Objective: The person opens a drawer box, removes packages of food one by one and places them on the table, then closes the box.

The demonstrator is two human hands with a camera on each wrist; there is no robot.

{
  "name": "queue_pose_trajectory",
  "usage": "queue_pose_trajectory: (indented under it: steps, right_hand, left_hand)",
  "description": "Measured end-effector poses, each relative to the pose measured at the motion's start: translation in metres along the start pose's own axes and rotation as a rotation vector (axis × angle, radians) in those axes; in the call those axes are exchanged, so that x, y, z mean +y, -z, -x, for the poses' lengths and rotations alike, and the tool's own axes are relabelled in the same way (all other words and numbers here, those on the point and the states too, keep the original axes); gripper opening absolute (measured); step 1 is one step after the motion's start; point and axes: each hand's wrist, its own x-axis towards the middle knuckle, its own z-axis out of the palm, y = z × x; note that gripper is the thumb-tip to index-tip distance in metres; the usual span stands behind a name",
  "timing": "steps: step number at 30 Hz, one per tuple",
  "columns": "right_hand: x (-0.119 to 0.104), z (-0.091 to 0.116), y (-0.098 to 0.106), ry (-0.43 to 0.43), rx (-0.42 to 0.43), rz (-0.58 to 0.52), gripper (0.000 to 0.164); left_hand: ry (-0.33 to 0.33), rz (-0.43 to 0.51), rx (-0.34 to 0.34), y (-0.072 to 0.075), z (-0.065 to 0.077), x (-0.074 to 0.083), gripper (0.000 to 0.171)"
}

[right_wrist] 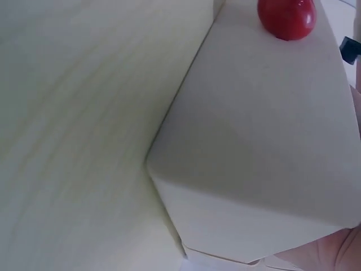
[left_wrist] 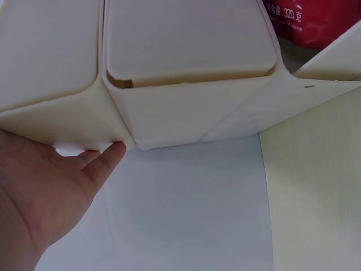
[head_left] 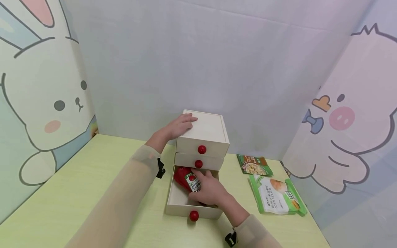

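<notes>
A small white drawer cabinet [head_left: 203, 127] with red knobs stands on the table, its bottom drawer [head_left: 180, 209] pulled out. On the cabinet's top left edge rests my left hand [head_left: 180, 126]; in the left wrist view that hand [left_wrist: 56, 186] touches the cabinet's side, fingers extended. Inside the bottom drawer lies a red pouch [head_left: 183, 176] with a tomato on its label, probably ketchup. My right hand [head_left: 211, 188] reaches into the drawer and holds the pouch between thumb and fingers, covering its right part. Only a bit of the right hand [right_wrist: 333, 248] shows in the right wrist view, behind the drawer.
To the right of the cabinet lie a brown and green food packet [head_left: 254, 166] and a green and white corn starch bag [head_left: 276, 195]. The upper and middle drawers are closed. A pale curtain [head_left: 204, 69] hangs behind the yellow table [head_left: 93, 172].
</notes>
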Motion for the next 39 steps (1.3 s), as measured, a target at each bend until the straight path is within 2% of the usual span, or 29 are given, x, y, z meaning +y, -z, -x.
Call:
queue_pose_trajectory:
  steps: [11, 25, 31, 39]
  right_hand:
    - [-0.004, 0.01, 0.019, -0.008, -0.052, -0.138, 0.091]
    - [0.002, 0.051, 0.042, -0.005, -0.049, -0.228, 0.088]
    - [0.007, 0.073, 0.053, -0.007, -0.027, -0.234, 0.091]
    - [0.019, 0.1, 0.076, -0.05, 0.051, -0.281, 0.093]
  left_hand:
    - [-0.009, -0.006, 0.001, 0.001, 0.0, -0.001, 0.058]
    - [-0.004, -0.019, 0.002, 0.0, 0.001, 0.0, 0.059]
    - [-0.011, -0.016, 0.006, 0.0, 0.001, 0.001, 0.058]
    - [-0.011, -0.019, 0.004, 0.0, 0.001, 0.0, 0.059]
